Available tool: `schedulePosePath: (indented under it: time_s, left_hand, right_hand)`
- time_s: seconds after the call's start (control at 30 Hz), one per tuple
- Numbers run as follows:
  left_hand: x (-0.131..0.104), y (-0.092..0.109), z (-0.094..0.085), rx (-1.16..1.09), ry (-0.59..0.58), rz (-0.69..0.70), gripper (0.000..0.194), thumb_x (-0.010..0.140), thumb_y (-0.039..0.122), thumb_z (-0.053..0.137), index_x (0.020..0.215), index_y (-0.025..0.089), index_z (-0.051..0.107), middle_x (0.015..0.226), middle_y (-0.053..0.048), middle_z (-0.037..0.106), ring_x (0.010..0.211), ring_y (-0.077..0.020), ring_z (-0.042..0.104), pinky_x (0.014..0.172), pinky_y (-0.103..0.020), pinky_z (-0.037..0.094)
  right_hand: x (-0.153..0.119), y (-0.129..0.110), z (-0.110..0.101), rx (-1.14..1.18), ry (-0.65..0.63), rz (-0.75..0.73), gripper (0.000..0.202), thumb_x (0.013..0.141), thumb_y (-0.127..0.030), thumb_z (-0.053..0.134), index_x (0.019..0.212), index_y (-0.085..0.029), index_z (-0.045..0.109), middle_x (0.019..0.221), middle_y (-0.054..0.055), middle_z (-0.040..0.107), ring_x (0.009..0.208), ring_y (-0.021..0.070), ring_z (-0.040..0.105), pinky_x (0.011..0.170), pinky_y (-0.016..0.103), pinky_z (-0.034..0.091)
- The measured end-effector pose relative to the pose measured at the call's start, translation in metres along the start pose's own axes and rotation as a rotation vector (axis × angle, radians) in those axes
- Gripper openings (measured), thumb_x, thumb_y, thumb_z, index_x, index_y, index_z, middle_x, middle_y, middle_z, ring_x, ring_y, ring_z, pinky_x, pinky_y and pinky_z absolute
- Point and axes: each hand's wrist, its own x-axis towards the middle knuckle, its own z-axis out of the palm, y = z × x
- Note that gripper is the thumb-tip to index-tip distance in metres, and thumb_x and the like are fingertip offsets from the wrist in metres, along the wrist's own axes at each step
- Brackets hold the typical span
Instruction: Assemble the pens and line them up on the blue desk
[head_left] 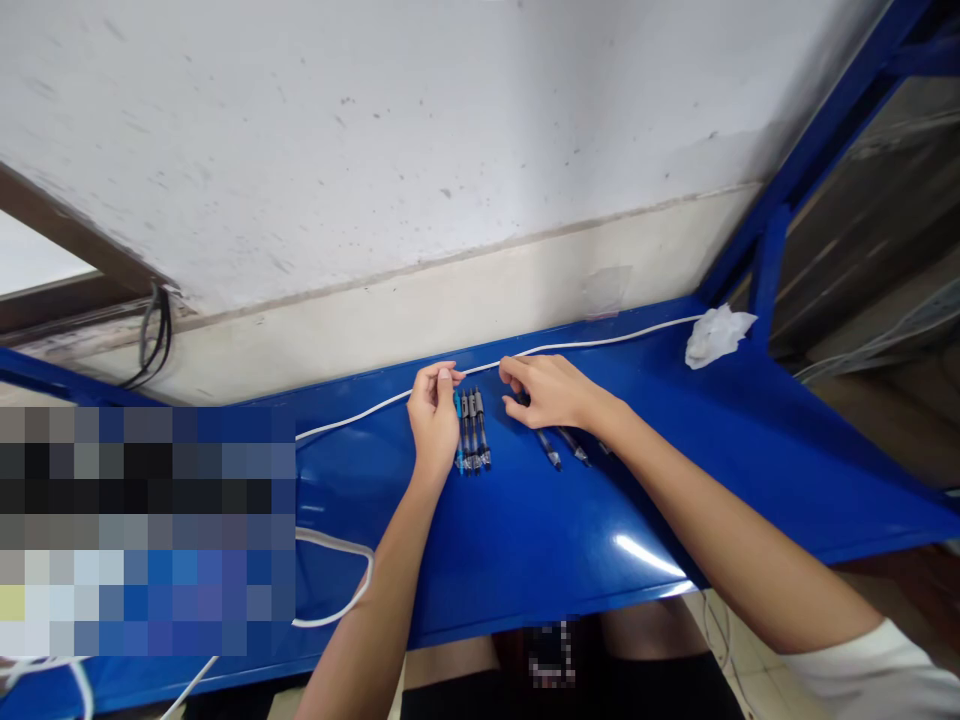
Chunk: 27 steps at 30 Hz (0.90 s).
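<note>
a glossy blue metal table top (525,530) runs along a scuffed white wall, and both bare hands work near its far edge, about the middle of its length.

the left hand (433,420) rests on the table with its fingers curled loosely, thumb and forefinger nearly closed at the top end of a blue-barrelled pen (458,432), which lies straight, pointing away from the near edge. whether the fingers actually pinch that pen or only touch it cannot be told. just beside it, on its right, lie two grey-and-black pens (475,432), parallel and touching side by side, so this row counts three pens.

the right hand (551,392) hovers low over the table just to the right of that row, fingers bent and narrowly spread, palm down. under it and its wrist lie two more dark pens (561,447), slanted, their tips showing toward the near edge; the hand covers their upper ends, so whether it holds either one cannot be told.

one thin white cable (600,343) runs along the far edge behind both hands, and loops back over the near left part of the table. one crumpled white tissue (716,333) sits at the far right corner, well apart from the pens.
</note>
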Motion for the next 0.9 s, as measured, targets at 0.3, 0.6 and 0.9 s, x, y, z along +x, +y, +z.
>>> schedulePosePath:
  time_s: [0.3,0.6,0.9]
  left_hand:
    - [0.001,0.0,0.0,0.006,0.002,0.003,0.027,0.107,0.044,0.06,0.111,0.021,0.073,0.099,-0.007,0.076,0.098,-0.0204,0.072,0.092,-0.034,0.055]
    - [0.0,0.003,-0.001,-0.001,0.03,0.018,0.026,0.108,0.044,0.059,0.111,0.021,0.072,0.099,-0.007,0.075,0.097,-0.0202,0.072,0.092,-0.034,0.055]
    - [0.001,0.004,-0.001,-0.015,0.077,0.03,0.029,0.108,0.047,0.059,0.112,0.021,0.071,0.098,-0.006,0.074,0.096,-0.0201,0.072,0.089,-0.033,0.055]
  right_hand:
    - [0.002,0.007,0.006,-0.131,-0.135,0.004,0.033,0.089,-0.049,0.072,0.076,-0.02,0.064,0.093,0.012,0.07,0.091,0.0289,0.063,0.082,0.038,0.038]
    - [0.002,-0.004,0.012,0.067,0.002,-0.112,0.013,0.098,-0.03,0.055,0.091,-0.02,0.059,0.099,0.009,0.065,0.076,0.0199,0.056,0.072,0.033,0.037]
    - [-0.001,-0.013,0.011,0.21,0.306,0.017,0.035,0.116,-0.046,0.031,0.132,-0.02,0.046,0.101,0.009,0.074,0.072,0.0223,0.067,0.064,0.03,0.035]
